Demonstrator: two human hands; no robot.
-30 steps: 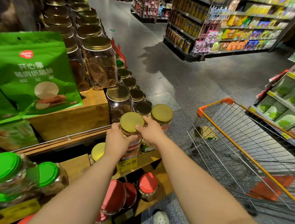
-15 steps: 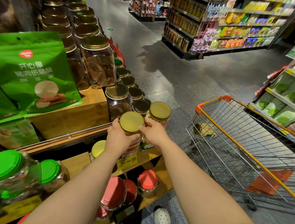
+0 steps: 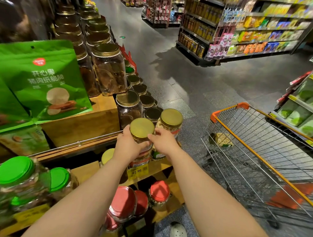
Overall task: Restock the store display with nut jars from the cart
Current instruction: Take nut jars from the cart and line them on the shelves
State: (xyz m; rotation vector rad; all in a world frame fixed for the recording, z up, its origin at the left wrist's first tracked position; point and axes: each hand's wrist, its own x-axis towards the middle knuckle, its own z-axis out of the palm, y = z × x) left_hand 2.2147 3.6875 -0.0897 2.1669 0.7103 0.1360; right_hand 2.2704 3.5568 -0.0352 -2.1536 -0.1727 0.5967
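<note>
A nut jar with a gold lid (image 3: 142, 127) stands on the wooden display shelf (image 3: 162, 166), above a yellow price tag. My left hand (image 3: 128, 147) grips its left side and my right hand (image 3: 164, 142) grips its right side, fingers curled just under the lid. A second gold-lidded nut jar (image 3: 171, 119) stands right behind it, to the right. One more nut jar (image 3: 221, 140) lies on its side at the far end of the orange-handled wire cart (image 3: 253, 137).
Taller clear jars with gold lids (image 3: 128, 105) fill the shelf behind. Green snack bags (image 3: 42, 79) stand at left, green-lidded jars (image 3: 14, 172) at lower left, red-lidded jars (image 3: 125, 200) on the shelf below. Store shelving (image 3: 243, 31) lines the aisle beyond.
Both hands stay on the jar; they and the jar have barely shifted. The camera has tilted slightly, so the scene sits a little lower in view.
</note>
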